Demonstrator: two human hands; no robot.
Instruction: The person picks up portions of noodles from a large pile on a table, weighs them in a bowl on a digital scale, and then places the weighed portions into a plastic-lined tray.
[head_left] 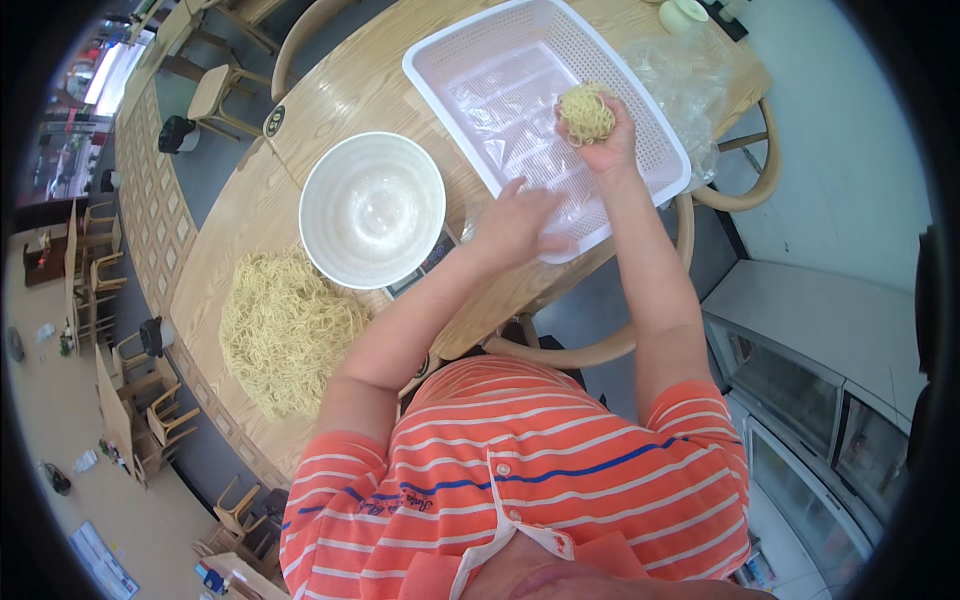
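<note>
My right hand (612, 148) holds a rounded bundle of pale yellow noodles (586, 113) above a white perforated plastic basket (532, 22). My left hand (515, 225) hovers by the near left edge of that basket, fingers apart and slightly smeared by motion, with nothing seen in it. Clear plastic film (520, 110) lines the basket floor. Left of the basket, a white bowl (372, 210) with nothing in it sits on what looks like a scale (428, 265), mostly hidden. A large loose heap of noodles (285, 330) lies on the table beside the bowl, near my left forearm.
The wooden table (345, 85) has a curved-looking edge. Crumpled clear plastic (675, 85) lies right of the basket, and a small pale jar (683, 14) stands at the far right. A wooden chair (745, 175) is tucked at the right, near glass-fronted cabinets (800, 390).
</note>
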